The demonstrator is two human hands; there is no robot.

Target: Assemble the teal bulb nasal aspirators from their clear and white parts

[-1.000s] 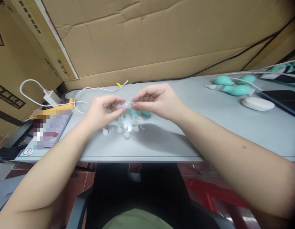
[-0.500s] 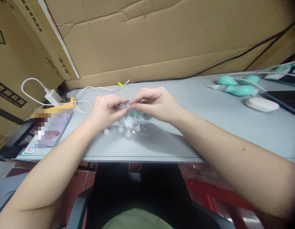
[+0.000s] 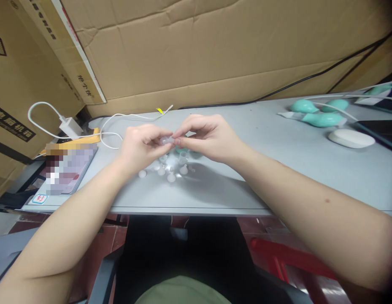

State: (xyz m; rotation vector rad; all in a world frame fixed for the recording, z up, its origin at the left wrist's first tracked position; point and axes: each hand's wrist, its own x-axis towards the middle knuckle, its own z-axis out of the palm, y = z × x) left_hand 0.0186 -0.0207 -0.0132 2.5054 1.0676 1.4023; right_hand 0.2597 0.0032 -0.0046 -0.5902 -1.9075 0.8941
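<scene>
My left hand [image 3: 137, 143] pinches a small clear plastic piece [image 3: 166, 140], tube-like in shape, between thumb and fingers. At its right end, the thumb and fingertips of my right hand [image 3: 208, 137] are closed on it; any smaller part between them is hidden. Both hands are held just above the table. Below them stand small clear plastic cups [image 3: 183, 158]. In front of these lie several whitish round pieces with small tabs, one nearest the table edge [image 3: 171, 177]. Something teal [image 3: 182, 149] shows partly behind my right fingers.
Teal egg-shaped objects [image 3: 322, 119] and a white oval case [image 3: 351, 138] lie at the right. On the left are a phone [image 3: 83, 169], a white charger plug [image 3: 71, 128] and its looped white cable [image 3: 112, 134]. Cardboard [image 3: 196, 55] walls the table's [image 3: 278, 169] back.
Both hands stay almost in place, with the clear piece still between them. The view has shifted very slightly.
</scene>
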